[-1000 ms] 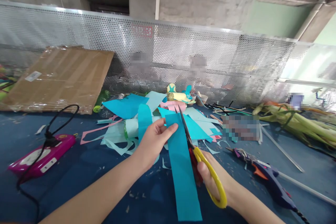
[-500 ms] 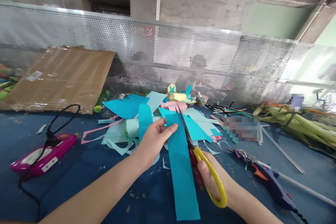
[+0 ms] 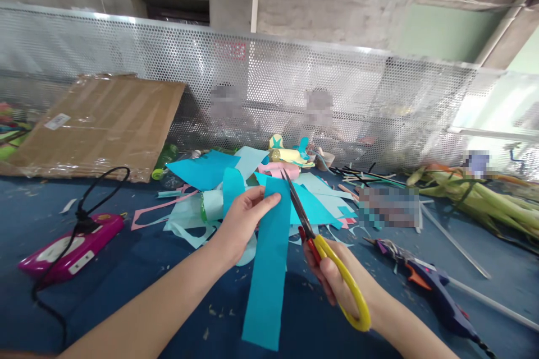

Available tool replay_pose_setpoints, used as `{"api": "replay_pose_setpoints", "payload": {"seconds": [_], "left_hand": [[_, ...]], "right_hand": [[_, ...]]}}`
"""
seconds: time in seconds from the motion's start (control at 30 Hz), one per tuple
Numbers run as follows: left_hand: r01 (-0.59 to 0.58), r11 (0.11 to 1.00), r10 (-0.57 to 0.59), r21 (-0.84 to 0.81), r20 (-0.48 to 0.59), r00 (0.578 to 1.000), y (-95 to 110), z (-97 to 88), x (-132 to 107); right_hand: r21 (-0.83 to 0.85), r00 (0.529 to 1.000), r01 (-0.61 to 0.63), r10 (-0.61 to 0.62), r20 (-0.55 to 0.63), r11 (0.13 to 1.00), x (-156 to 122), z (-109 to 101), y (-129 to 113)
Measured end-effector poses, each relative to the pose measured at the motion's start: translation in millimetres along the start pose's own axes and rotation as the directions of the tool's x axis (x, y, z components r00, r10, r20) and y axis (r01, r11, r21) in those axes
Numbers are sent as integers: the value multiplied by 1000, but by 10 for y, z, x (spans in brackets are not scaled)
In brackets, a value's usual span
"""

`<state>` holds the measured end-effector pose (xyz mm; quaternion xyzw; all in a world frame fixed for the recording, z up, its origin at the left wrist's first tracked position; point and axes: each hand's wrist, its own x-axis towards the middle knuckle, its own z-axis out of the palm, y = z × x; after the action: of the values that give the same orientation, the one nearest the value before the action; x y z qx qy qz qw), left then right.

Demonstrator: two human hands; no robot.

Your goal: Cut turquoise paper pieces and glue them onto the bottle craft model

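Observation:
My left hand (image 3: 242,224) pinches the top of a long teal paper strip (image 3: 267,269), which hangs down over the blue table (image 3: 126,269). My right hand (image 3: 337,277) grips yellow-handled scissors (image 3: 320,247), fingers through the loop. The blades point up and away, closed, just right of the strip's top edge. The strip now hangs apart from the scissors.
A pile of teal and pale paper offcuts (image 3: 210,171) lies behind my hands. A pink device (image 3: 71,247) with a black cable sits at left, cardboard (image 3: 96,123) leans on the perforated metal screen (image 3: 295,90). A glue gun (image 3: 425,286) and green stalks (image 3: 484,196) lie at right.
The strip has come away from the scissors and swung left, its lower end tilting leftward. My right hand with the scissors has shifted slightly right.

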<state>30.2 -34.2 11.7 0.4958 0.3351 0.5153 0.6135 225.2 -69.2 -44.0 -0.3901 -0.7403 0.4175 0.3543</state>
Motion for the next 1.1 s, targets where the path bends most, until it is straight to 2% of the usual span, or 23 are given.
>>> {"api": "replay_pose_setpoints", "payload": {"seconds": [0.2, 0.43, 0.63, 0.77, 0.97, 1.1], "left_hand": [[3, 1000, -3, -11, -13, 1000, 11, -47, 14], [-31, 998, 33, -46, 31, 999, -15, -20, 19], [-20, 998, 22, -58, 29, 999, -2, -6, 16], [-18, 999, 20, -38, 34, 999, -3, -26, 15], [6, 999, -5, 36, -17, 1000, 37, -54, 15], [13, 998, -12, 59, -15, 1000, 54, -77, 25]], "right_hand": [[22, 1000, -8, 8, 4, 1000, -28, 5, -11], [96, 999, -51, 51, 6, 994, -28, 40, -10], [57, 998, -63, 62, 10, 996, -21, 43, -99], [29, 997, -74, 73, 20, 997, -16, 24, -109], [20, 1000, -28, 28, 3, 999, -41, 6, -19], [32, 999, -49, 49, 7, 998, -50, 3, -5]]}}
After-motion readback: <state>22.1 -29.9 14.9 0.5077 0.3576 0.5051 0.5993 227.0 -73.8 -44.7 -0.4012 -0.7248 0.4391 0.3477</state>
